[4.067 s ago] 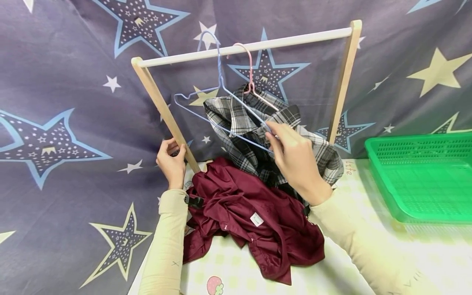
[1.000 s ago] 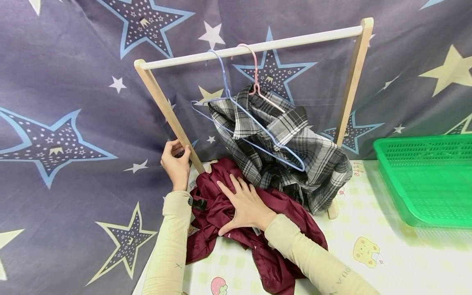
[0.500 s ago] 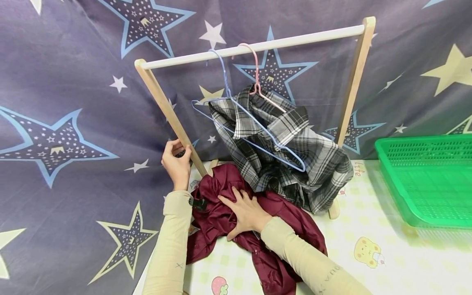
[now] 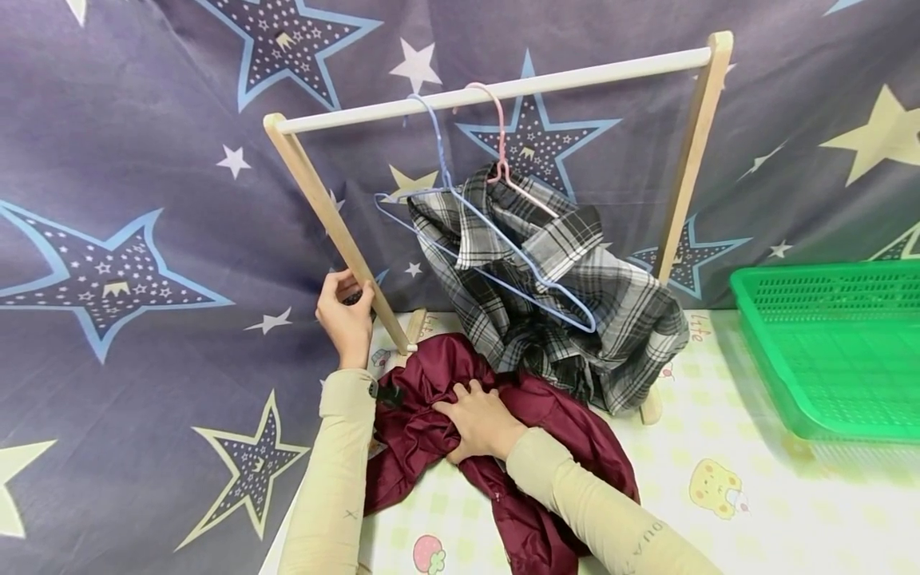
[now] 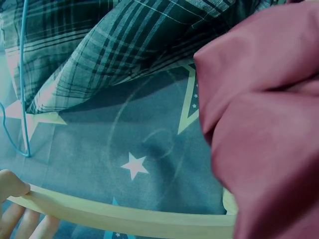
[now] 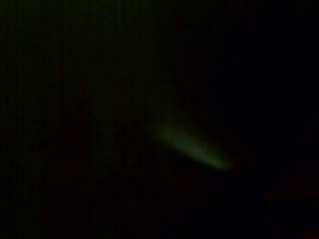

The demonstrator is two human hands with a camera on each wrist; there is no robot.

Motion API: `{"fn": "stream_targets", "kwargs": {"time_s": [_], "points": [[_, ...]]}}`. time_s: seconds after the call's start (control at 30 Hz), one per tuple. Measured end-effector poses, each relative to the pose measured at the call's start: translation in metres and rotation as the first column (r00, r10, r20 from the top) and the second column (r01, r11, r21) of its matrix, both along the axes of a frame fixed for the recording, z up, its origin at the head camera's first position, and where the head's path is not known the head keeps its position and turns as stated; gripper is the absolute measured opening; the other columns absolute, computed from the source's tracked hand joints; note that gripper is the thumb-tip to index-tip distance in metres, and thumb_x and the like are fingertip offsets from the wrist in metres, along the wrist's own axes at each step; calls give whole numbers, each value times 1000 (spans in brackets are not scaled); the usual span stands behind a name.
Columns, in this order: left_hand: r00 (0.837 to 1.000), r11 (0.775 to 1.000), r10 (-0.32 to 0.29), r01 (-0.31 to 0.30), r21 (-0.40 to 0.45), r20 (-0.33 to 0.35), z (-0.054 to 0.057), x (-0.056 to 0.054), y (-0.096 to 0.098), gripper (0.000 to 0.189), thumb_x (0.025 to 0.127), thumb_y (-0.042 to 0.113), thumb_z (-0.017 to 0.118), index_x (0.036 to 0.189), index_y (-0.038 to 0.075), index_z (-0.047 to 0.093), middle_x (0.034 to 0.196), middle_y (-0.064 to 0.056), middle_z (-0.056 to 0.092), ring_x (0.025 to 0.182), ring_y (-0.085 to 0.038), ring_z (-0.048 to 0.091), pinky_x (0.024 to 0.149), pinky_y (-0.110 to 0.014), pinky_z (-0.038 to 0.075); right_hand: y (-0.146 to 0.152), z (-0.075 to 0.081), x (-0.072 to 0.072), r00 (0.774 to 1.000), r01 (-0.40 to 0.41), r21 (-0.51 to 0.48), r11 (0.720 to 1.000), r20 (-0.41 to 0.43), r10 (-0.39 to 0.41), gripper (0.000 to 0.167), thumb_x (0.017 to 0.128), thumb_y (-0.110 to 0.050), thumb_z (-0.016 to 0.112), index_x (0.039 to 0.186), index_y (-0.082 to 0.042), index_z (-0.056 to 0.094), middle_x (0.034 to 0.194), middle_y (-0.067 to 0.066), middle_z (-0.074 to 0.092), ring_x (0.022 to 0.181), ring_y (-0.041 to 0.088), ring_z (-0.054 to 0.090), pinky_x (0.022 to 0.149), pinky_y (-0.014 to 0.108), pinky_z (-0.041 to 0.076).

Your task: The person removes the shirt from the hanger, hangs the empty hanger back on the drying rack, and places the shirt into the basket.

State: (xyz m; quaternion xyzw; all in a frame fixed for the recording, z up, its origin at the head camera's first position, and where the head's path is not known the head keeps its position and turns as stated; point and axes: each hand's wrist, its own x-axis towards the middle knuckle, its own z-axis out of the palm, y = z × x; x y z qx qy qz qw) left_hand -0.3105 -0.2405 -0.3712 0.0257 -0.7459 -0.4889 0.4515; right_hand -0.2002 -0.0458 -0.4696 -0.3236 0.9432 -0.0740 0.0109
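Note:
My left hand (image 4: 346,315) grips the left wooden post of a small clothes rack (image 4: 338,231), thumb on one side and fingers behind. In the left wrist view, fingertips (image 5: 46,226) show against that post. My right hand (image 4: 483,419) lies on a crumpled maroon shirt (image 4: 575,431), its fingers bent into the cloth and bunching it. A bare blue hanger (image 4: 516,254) hangs from the white rail, in front of a grey plaid shirt (image 4: 632,311) on a pink hanger (image 4: 500,132). The right wrist view is almost black and shows no recognisable thing.
A green plastic basket (image 4: 848,383) stands on the right of the table. The light checked tablecloth (image 4: 791,511) has printed cartoon figures. Behind the rack hangs a dark curtain (image 4: 165,335) with star prints.
Four seconds ago my right hand held the blue hanger; now it hangs on the rail. Since then my right fingers have curled into the maroon shirt, drawing it off the left post's foot.

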Motion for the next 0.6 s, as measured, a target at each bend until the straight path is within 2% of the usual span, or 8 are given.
{"fn": "stream_targets", "kwargs": {"time_s": [0.2, 0.4, 0.6], "points": [[1000, 1000, 5, -5, 0, 2, -1, -1, 0, 22, 79, 1, 77, 101, 1, 72, 95, -14, 74, 84, -32, 71, 84, -45, 56, 1, 2, 8, 999, -29, 8, 1000, -22, 29, 72, 71, -50, 85, 136, -30, 60, 121, 9, 60, 108, 31, 57, 75, 45, 58], [1000, 1000, 20, -19, -6, 11, -1, -1, 1, 22, 80, 2, 77, 101, 2, 72, 95, -13, 75, 85, -31, 71, 85, -45, 56, 8, 1, 15, 995, -78, 25, 997, -60, 80, 63, 76, -45, 84, 132, -28, 61, 116, 9, 62, 100, 28, 61, 72, 39, 58], [1000, 1000, 9, -9, 2, -2, -2, -2, 1, 21, 80, 2, 76, 101, 1, 72, 96, -13, 75, 85, -30, 71, 85, -45, 56, 18, 1, 21, 985, -127, 20, 992, -114, 129, 60, 74, -40, 87, 128, -27, 63, 107, 7, 63, 93, 25, 62, 65, 35, 57]]}}
